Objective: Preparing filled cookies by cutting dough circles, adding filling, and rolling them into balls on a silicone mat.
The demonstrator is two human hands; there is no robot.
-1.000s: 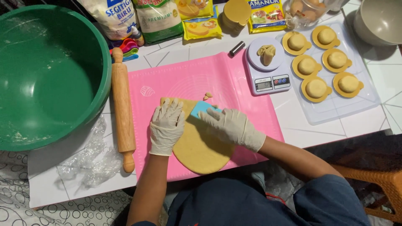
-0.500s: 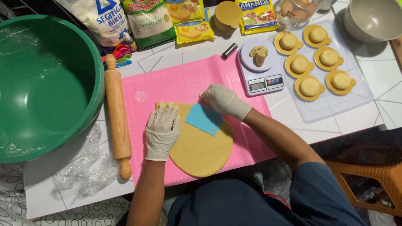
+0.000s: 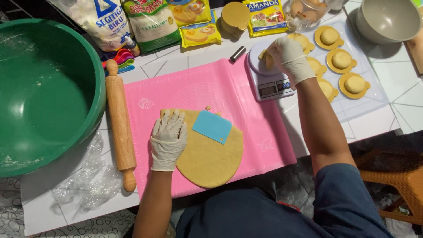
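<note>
Left hand [image 3: 168, 140] flat, open, pressing the dough sheet's [image 3: 210, 154] 9 o'clock edge. Blue scraper [image 3: 212, 126] lies loose on the dough, nearer the left hand. Right hand [image 3: 291, 57], at 1 o'clock, pinches a dough piece [image 3: 267, 59] over the scale [image 3: 269, 81].

Mat [image 3: 207, 83]: bare strip above dough [image 3: 211, 156], open to a hand. Left flank blocked by rolling pin [image 3: 120, 125] and green bowl [image 3: 42, 92]. Rear closed by packets [image 3: 152, 22]. Right: scale [image 3: 269, 79], filled moulds [image 3: 341, 59] crowded together.
</note>
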